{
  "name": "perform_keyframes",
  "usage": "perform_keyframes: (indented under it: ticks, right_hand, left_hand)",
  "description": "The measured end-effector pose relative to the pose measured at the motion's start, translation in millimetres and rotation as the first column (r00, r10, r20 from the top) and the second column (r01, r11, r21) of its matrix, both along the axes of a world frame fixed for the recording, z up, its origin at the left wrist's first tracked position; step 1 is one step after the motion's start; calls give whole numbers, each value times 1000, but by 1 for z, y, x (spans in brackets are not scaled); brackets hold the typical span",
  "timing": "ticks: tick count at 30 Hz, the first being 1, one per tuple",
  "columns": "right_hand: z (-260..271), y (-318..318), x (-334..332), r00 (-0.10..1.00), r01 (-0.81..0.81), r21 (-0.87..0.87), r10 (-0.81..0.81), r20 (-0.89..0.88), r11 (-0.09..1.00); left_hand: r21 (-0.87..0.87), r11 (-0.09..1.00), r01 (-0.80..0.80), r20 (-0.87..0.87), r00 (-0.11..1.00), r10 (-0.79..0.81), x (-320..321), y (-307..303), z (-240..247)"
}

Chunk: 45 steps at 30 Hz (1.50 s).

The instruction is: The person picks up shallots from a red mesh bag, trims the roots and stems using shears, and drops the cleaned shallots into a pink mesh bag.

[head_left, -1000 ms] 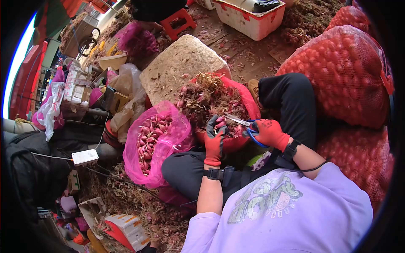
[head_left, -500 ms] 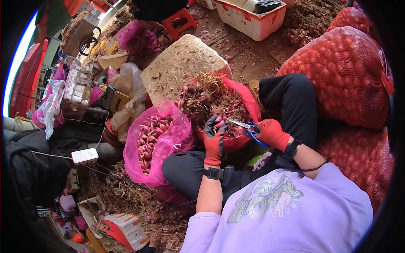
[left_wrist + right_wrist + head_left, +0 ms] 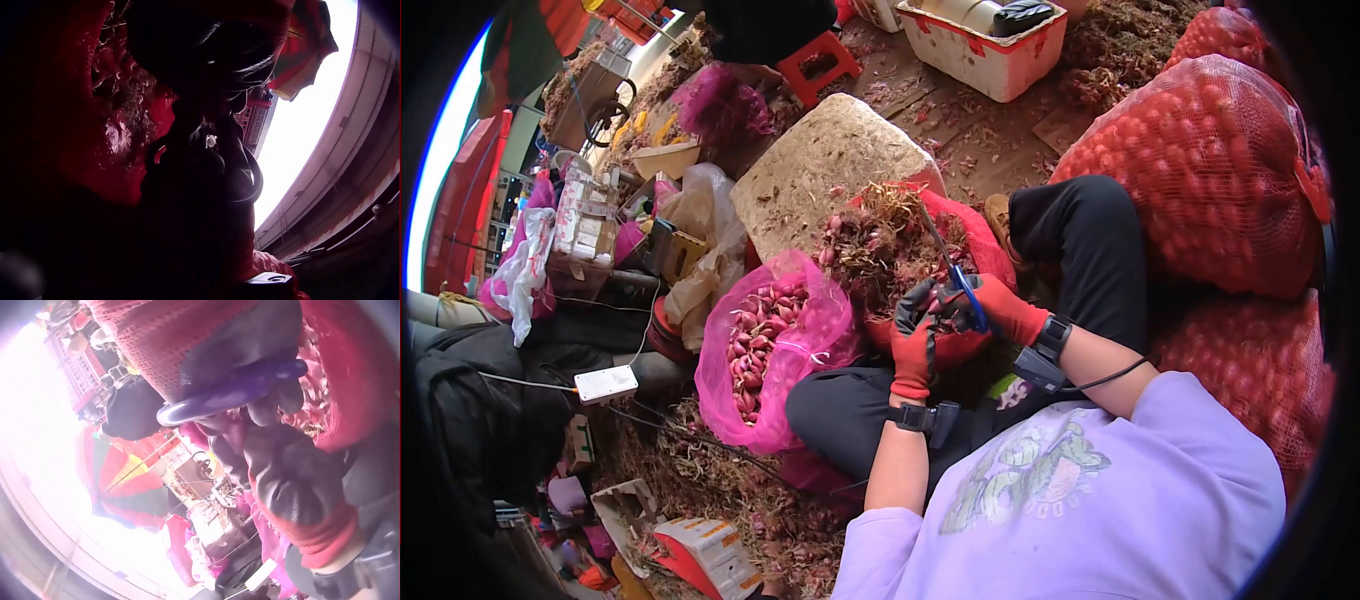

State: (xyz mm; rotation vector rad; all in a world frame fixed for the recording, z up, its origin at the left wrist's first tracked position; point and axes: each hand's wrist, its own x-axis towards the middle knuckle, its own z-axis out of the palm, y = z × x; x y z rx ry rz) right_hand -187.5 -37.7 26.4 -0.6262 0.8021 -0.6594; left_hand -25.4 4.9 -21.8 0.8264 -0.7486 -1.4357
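In the head view, my left hand (image 3: 913, 342) wears a red glove with dark grey fingers and pinches a shallot (image 3: 234, 431) mostly hidden by the gloves. My right hand (image 3: 1007, 310), in a matching glove, holds blue-handled scissors (image 3: 967, 296), their blades pointing up and away from the shallot. The right fingertips meet the left ones at the shallot. Both hands are over the near edge of a red bag (image 3: 992, 242) heaped with shallots and dry roots (image 3: 880, 245). Left of it, a pink mesh bag (image 3: 832, 318) holds cleaner shallots (image 3: 755, 350).
Behind the red bag lies a worn, dirty foam slab (image 3: 820, 165). Large red mesh sacks (image 3: 1190, 170) full of bulbs stand at the right. A white foam box (image 3: 990, 55) and a red stool (image 3: 818, 68) are farther back. A white power box (image 3: 606, 384) with cables sits left.
The right hand has moved left to the left hand. The scissors have swung from pointing left at the shallot to pointing upward, away from it.
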Motion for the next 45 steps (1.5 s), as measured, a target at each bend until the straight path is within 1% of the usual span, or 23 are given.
perform_keyframes:
  ticks: [1,3,5,6,9,10,11,12,13,15,19,20,21,23,24,25,27,30,33,36,39,42,45]
  right_hand:
    - [-5,0,2,999,27,-48,-26,19,999]
    - [-19,-1,8,996,79,-138,-71,62,987]
    - [-37,-7,8,995,81,-300,-93,-25,950]
    - [-34,-8,8,992,78,-380,-111,-66,922]
    - [-16,-6,-1,963,-67,-342,-30,-269,937]
    - [-6,-4,-4,886,-156,-459,-82,-457,875]
    - [5,-1,-7,773,-267,-543,-159,-614,796]
    - [9,1,-9,634,-393,-591,-258,-729,704]
    - [7,3,-11,576,-452,-617,-317,-754,645]
    - [0,13,-20,461,-570,-636,-439,-771,520]
    - [2,28,-21,401,-616,-604,-459,-793,506]
    - [5,30,-20,392,-637,-588,-447,-804,499]
    - [5,31,-19,367,-659,-570,-451,-813,491]
    - [3,33,-16,319,-703,-530,-457,-830,473]
    - [-4,34,-15,311,-692,-537,-473,-824,482]
    - [-10,33,-14,289,-702,-501,-440,-850,507]
    - [-14,32,-13,246,-719,-425,-370,-896,550]
    - [-7,28,-16,282,-685,-440,-345,-895,581]
    - [-8,28,-22,383,-609,-500,-324,-865,616]
    - [2,30,-30,410,-627,-548,-364,-836,553]
    - [0,36,-34,425,-610,-644,-495,-758,461]
    - [-4,37,-34,403,-622,-642,-519,-754,449]
    - [-3,33,-35,315,-702,-470,-360,-878,535]
  left_hand:
    - [31,999,-25,-83,996,27,-1,1,4]
    - [68,998,16,56,998,-20,0,4,12]
    - [143,988,65,191,977,-92,-1,4,15]
    - [174,984,43,197,977,-78,-2,3,15]
    - [213,976,49,45,997,-59,3,2,7]
    - [217,976,2,-16,1000,2,4,1,7]
    - [225,973,-46,-75,995,65,6,1,8]
    - [235,967,-96,-133,983,130,8,0,10]
    - [256,962,-97,-201,968,151,12,-1,11]
    - [301,949,-96,-331,923,199,21,-4,17]
    - [356,932,-72,-357,911,207,19,-4,23]
    - [261,954,-149,-176,964,199,17,-3,14]
    - [150,967,-205,13,978,206,12,-2,7]
    - [130,977,-169,3,985,170,14,-1,-5]
    - [215,973,-80,-198,972,123,15,0,5]
    - [278,960,23,-394,914,92,16,0,11]
    - [329,944,18,-387,915,117,17,3,9]
    - [327,945,16,-361,926,110,16,4,11]
    - [252,966,-53,-311,941,133,11,1,13]
    - [153,976,-158,-194,963,186,13,-4,3]
    - [119,966,-228,-81,968,238,15,-5,-2]
    - [87,962,-260,39,965,258,11,-4,2]
    - [49,970,-237,100,968,232,12,-5,-4]
